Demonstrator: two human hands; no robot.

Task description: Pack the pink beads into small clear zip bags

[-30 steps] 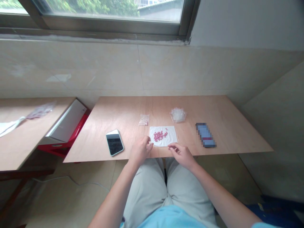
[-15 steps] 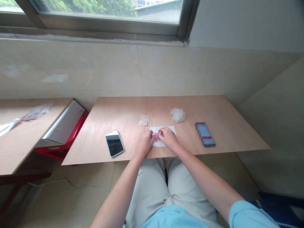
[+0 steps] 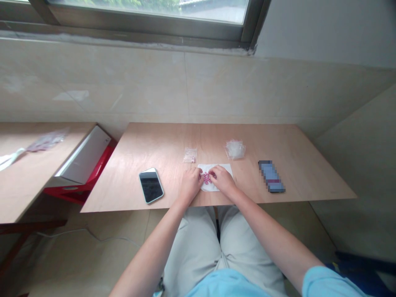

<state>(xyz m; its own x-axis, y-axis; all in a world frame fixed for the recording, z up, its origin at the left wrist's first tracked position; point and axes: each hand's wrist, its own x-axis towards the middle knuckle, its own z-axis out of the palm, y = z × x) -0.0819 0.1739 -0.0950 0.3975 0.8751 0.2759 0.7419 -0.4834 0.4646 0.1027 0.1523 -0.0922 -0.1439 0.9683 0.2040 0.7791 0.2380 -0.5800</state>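
Note:
Small pink-and-white pieces (image 3: pixel 206 178), like beads or capsules, lie in a little heap on a white sheet (image 3: pixel 228 168) near the table's front edge. My left hand (image 3: pixel 191 181) rests at the sheet's left side with its fingers curled together. A tiny whitish bit shows at its fingertips, too small to name. From the right, my right hand (image 3: pixel 224 180) reaches over the sheet, thumb and finger pinched at the heap's right edge. Whatever sits in that pinch is hidden. Just beyond lies a small clear plastic bag (image 3: pixel 189 155) with a few pinkish bits inside.
A stack of clear bags (image 3: pixel 235 149) lies at the back. A phone (image 3: pixel 151 185) is on the left, and a blurred-out phone-like device (image 3: pixel 272 176) on the right. Left of the wooden table (image 3: pixel 167 136) stand a red stool (image 3: pixel 100 165), a white box (image 3: pixel 85 159) and another table (image 3: pixel 18 185).
The camera view has tilted down and shifted slightly. My right fingertips have moved a little, from above the heap towards its right edge. My left hand stays in about the same place.

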